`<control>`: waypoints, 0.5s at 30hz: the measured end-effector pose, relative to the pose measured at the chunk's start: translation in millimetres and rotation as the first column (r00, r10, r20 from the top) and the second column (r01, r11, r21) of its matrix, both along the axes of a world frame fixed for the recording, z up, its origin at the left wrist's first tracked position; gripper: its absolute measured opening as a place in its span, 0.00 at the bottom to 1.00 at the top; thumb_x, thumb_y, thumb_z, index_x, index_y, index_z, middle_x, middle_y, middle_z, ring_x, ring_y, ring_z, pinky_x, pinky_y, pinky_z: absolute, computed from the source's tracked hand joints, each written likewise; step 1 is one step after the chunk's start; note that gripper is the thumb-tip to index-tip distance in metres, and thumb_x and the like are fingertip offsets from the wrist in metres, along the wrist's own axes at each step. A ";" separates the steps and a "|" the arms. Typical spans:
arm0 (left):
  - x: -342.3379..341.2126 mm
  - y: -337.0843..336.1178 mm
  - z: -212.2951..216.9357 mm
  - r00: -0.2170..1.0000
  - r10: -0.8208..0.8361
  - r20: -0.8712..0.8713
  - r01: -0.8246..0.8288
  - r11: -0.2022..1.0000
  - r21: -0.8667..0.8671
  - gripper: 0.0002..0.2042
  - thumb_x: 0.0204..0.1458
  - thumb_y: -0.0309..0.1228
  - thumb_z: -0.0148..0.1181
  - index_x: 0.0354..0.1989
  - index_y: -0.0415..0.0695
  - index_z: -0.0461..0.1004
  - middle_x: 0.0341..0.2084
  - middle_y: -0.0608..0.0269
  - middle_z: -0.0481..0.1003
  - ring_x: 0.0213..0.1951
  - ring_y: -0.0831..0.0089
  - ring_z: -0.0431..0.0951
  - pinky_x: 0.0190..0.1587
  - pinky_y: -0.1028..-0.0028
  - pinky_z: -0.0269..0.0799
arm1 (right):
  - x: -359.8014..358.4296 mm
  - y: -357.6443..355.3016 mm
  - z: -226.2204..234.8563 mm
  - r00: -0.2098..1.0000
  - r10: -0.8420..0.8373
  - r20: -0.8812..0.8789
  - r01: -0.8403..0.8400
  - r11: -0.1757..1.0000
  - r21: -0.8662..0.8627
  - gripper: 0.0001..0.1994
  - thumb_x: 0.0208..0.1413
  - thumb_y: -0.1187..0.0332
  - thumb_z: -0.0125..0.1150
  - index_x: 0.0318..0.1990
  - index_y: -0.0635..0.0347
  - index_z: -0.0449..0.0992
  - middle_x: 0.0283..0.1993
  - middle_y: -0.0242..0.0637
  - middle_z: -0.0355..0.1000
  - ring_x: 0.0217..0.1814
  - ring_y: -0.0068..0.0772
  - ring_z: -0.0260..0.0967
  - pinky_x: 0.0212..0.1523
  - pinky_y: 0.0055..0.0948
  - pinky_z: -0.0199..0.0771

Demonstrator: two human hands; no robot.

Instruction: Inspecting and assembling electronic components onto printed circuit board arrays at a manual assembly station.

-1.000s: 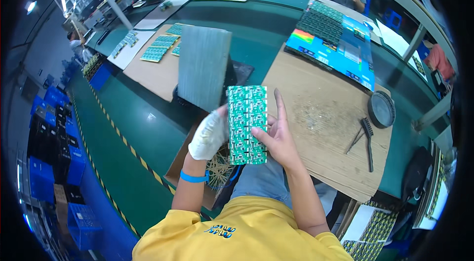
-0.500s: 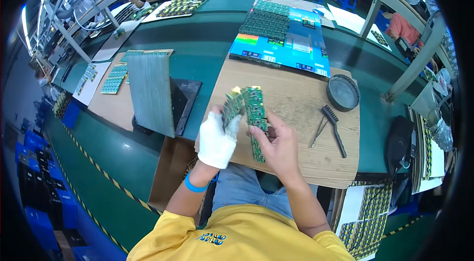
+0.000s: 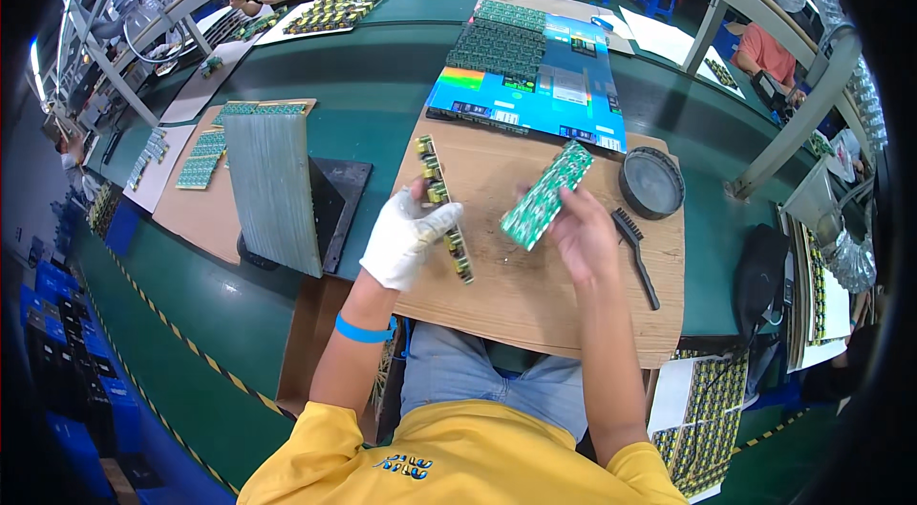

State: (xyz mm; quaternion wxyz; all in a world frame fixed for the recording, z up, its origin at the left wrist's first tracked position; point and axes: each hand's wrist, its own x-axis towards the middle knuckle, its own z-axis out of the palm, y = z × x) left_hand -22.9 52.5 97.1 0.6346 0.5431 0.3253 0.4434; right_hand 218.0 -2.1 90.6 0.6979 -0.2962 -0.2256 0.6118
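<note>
My left hand, in a white glove, is closed on a narrow circuit board with yellow and black parts along it, seen nearly edge-on. In the bare fingers of my right hand is a green circuit board panel, tilted, with its pale-spotted green face up. The two boards are apart, both held above a brown cardboard sheet. Just right of my right hand lies a black brush. A round dark dish stands beyond it.
A blue printed board carrying stacked green panels lies ahead. To the left stands an upright grey ribbed plate on a black base. More boards lie beyond it. A metal post rises at right. Other people work across the bench.
My hands have moved apart, separating the two boards. The right-hand panel has swung right and tilted, showing a brighter green face. The tweezers beside the brush no longer show.
</note>
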 end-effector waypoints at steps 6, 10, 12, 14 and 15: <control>-12.8 -0.7 -9.8 0.983 0.139 0.116 -0.125 0.985 -0.121 0.13 0.62 0.21 0.58 0.53 0.44 0.69 0.41 0.66 0.74 0.40 0.74 0.77 0.50 0.66 0.76 | 16.4 84.5 -5.4 0.972 -0.213 -0.099 0.194 0.966 -0.168 0.17 0.70 0.75 0.47 0.64 0.70 0.62 0.65 0.55 0.65 0.69 0.56 0.64 0.71 0.56 0.69; -14.2 -12.6 -13.7 0.899 0.173 0.403 -0.064 0.961 -0.269 0.13 0.63 0.20 0.57 0.54 0.45 0.68 0.42 0.65 0.73 0.45 0.70 0.78 0.53 0.62 0.76 | 14.2 170.8 -10.8 0.972 -0.215 -0.093 0.204 0.972 -0.119 0.18 0.70 0.76 0.48 0.64 0.70 0.60 0.66 0.55 0.63 0.70 0.56 0.62 0.73 0.59 0.64; -14.2 -20.7 -13.1 0.878 0.171 0.447 -0.039 0.956 -0.289 0.13 0.62 0.19 0.56 0.54 0.45 0.69 0.43 0.65 0.74 0.47 0.69 0.78 0.53 0.62 0.76 | 19.7 224.8 -18.2 0.932 -0.244 -0.268 0.198 0.962 -0.186 0.18 0.71 0.75 0.46 0.65 0.69 0.60 0.67 0.54 0.63 0.70 0.54 0.63 0.72 0.64 0.63; -17.5 -28.4 -19.3 0.874 0.193 0.445 -0.057 0.952 -0.302 0.13 0.62 0.18 0.56 0.53 0.45 0.69 0.44 0.65 0.74 0.47 0.69 0.78 0.53 0.61 0.77 | 15.8 258.7 -14.5 0.946 -0.300 -0.124 0.267 0.936 -0.230 0.16 0.69 0.77 0.47 0.62 0.71 0.62 0.62 0.56 0.66 0.64 0.58 0.68 0.64 0.62 0.73; -22.0 -33.1 -22.9 0.873 0.224 0.434 -0.084 0.945 -0.317 0.13 0.62 0.18 0.56 0.53 0.45 0.69 0.44 0.65 0.74 0.48 0.68 0.78 0.53 0.61 0.77 | 6.0 271.0 -10.1 0.940 -0.340 0.016 0.331 0.905 -0.267 0.15 0.67 0.80 0.47 0.59 0.73 0.64 0.58 0.57 0.69 0.58 0.62 0.73 0.56 0.60 0.83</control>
